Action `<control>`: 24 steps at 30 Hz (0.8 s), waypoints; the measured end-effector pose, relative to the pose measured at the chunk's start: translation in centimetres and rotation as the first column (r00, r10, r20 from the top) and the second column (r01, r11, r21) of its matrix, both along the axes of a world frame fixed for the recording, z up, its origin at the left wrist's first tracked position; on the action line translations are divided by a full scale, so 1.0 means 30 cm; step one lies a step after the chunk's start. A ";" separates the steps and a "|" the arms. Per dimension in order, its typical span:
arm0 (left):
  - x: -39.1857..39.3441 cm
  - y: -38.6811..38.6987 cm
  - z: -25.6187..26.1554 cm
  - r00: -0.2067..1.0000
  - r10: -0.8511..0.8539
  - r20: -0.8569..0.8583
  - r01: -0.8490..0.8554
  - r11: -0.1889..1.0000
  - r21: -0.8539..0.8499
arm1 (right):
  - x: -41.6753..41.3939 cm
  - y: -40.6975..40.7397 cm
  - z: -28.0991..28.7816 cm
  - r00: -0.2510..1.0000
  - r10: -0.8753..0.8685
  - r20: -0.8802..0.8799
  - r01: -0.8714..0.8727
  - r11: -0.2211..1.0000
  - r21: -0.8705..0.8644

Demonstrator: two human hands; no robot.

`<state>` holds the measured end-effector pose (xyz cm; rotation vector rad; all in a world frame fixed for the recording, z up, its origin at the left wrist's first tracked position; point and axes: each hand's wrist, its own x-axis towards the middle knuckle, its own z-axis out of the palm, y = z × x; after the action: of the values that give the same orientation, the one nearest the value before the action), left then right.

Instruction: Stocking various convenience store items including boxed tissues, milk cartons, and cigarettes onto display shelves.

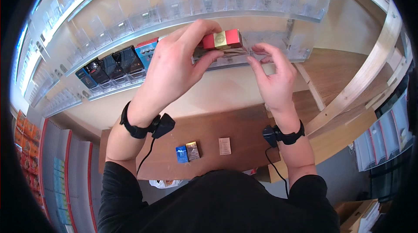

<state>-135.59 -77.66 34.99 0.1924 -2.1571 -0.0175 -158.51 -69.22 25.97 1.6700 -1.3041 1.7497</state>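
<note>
A red box with a gold band (232, 37) is pinched between the thumb and fingers of my left hand (178, 58), in front of the lower row of a clear plastic display rack (277, 48). Close to the box's right end is my right hand (276, 76), its thumb and fingers apart with nothing visible between them. Left of my left hand, several dark boxes (109, 68) stand in the rack's pockets. Beside them is a light-blue box with a red top (146, 51), partly hidden by my left hand.
Below, a brown wooden table (156, 135) holds a blue pack (181, 154), a brown-and-gold pack (192, 150) and a pinkish pack (224, 146). A curved-looking wooden frame (362, 82) stands at the right. Red-edged shelves (78, 167) are at the left, and a cardboard box (354, 215) sits lower right.
</note>
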 end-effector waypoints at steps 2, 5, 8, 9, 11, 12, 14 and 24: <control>-0.034 -0.026 0.010 1.000 -0.001 0.027 0.003 0.998 -0.067 | -0.011 -0.029 0.004 0.996 -0.080 -0.030 0.078 0.995 -0.061; -0.078 -0.040 0.002 1.000 0.008 0.001 -0.007 0.988 -0.157 | -0.024 -0.048 -0.002 0.970 -0.191 -0.152 0.175 0.978 -0.113; -0.089 -0.033 -0.003 0.997 0.076 -0.010 -0.076 0.971 -0.225 | -0.018 -0.058 -0.005 0.964 -0.220 -0.148 0.219 0.975 -0.026; -0.091 -0.025 -0.001 0.997 0.075 -0.008 -0.075 0.972 -0.224 | -0.020 -0.063 -0.002 0.960 -0.233 -0.154 0.232 0.972 -0.024; -0.093 -0.004 0.006 0.989 0.146 -0.019 -0.146 0.953 -0.264 | -0.020 -0.060 -0.001 0.957 -0.244 -0.159 0.244 0.970 -0.019; -0.092 -0.005 0.003 0.989 0.145 -0.017 -0.144 0.953 -0.266 | -0.020 -0.061 0.003 0.951 -0.264 -0.162 0.265 0.964 -0.015; -0.094 -0.010 -0.002 0.986 0.163 -0.024 -0.163 0.946 -0.279 | -0.021 -0.065 0.005 0.945 -0.285 -0.162 0.287 0.958 -0.011; -0.119 -0.027 -0.009 0.985 0.170 0.011 -0.164 0.963 -0.212 | 0.000 -0.073 -0.001 0.924 -0.317 -0.214 0.315 0.948 -0.043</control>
<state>-139.14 -78.47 34.74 0.2515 -2.1470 0.3119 -158.52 -71.42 25.94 1.4982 -1.3721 1.3429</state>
